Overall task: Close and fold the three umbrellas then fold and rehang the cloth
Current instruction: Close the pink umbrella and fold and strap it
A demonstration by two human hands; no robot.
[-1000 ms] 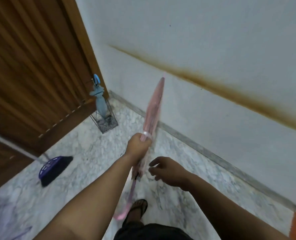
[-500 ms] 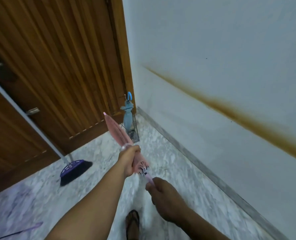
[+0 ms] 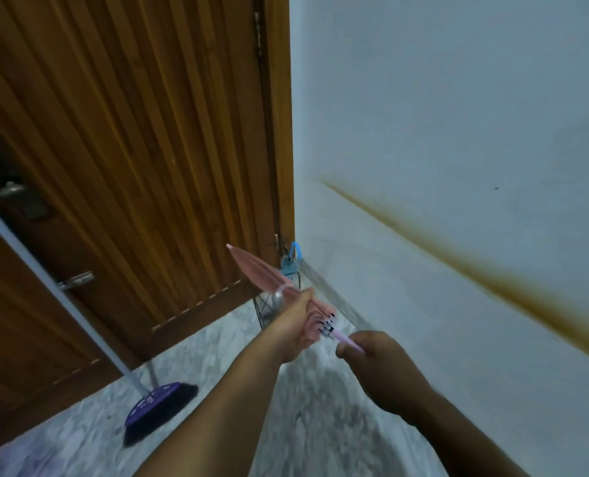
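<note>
The left hand (image 3: 294,327) is gripping one closed pink umbrella (image 3: 265,277); the right hand (image 3: 375,366) is curling round its handle; one blue umbrella (image 3: 289,266) is standing far behind.

Left hand (image 3: 294,327) grips pink umbrella (image 3: 262,271); right hand (image 3: 377,366) holds its handle

Wood door (image 3: 121,160) left, white wall (image 3: 458,115) w/ brown streak (image 3: 492,280), marble floor (image 3: 313,407).

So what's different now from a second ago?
The right hand, open and free a second ago, now grips the pink umbrella by its handle end. The umbrella's tip swung from toward the wall to toward the door. The left hand keeps gripping the folded canopy.
</note>
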